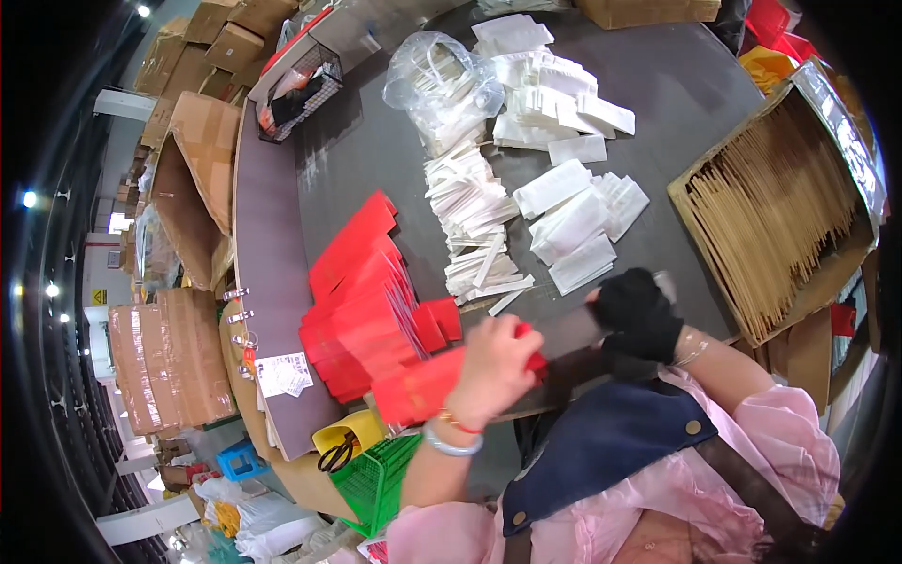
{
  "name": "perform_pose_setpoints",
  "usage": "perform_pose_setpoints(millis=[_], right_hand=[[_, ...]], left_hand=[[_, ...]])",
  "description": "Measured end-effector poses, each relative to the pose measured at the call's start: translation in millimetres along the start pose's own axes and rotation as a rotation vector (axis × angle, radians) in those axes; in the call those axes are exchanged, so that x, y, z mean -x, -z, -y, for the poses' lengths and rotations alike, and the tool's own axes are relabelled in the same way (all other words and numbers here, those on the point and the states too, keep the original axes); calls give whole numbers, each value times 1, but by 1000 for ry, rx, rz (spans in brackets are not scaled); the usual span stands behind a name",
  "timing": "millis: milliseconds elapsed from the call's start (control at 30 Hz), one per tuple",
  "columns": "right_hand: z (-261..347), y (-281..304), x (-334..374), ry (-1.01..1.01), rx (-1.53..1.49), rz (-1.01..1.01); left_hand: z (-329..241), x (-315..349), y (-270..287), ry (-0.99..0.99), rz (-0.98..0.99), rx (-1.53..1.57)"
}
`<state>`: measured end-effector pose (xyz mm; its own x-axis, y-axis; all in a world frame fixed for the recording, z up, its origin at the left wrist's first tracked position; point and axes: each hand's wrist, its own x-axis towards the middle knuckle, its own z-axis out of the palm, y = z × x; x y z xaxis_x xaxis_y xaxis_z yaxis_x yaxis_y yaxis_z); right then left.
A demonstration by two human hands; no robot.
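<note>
My left hand (493, 369), bare with a bracelet and a red cord at the wrist, is closed on a red paper envelope (413, 387) near the table's front edge. To its right is my right hand (641, 318) in a black glove, its fingers curled. A blurred greyish shape lies between the two hands; what the right hand holds is not clear. A fanned pile of red envelopes (362, 310) lies left of my hands. Beyond them stretches a row of narrow white paper slips (467, 211). Folded white paper pieces (573, 221) lie in stacks to the right of it.
A carton of upright brown card pieces (770, 216) stands at the right. A clear plastic bag (442, 85) and a wire basket (301, 94) are at the back. By the left front corner are a yellow container (349, 432) with scissors (338, 453) and a green basket (381, 479).
</note>
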<state>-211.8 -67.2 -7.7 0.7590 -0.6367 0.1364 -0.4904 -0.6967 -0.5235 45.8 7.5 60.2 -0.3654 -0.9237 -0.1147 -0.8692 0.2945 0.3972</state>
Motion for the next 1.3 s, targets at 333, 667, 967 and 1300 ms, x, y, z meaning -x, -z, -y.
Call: perform_pose_setpoints(millis=[333,667,967,1300], right_hand=[[8,24,6,-159,88,-14],[20,7,-3,-38,122,165],[30,-32,-24,134,-59,48],[-110,86,118,-650,77,-662]], left_hand=[[10,41,-82,619,-397,-33],[16,51,-101,708,-398,233],[45,3,-85,444,-592,321],[72,-50,-60,421,-653,-135]])
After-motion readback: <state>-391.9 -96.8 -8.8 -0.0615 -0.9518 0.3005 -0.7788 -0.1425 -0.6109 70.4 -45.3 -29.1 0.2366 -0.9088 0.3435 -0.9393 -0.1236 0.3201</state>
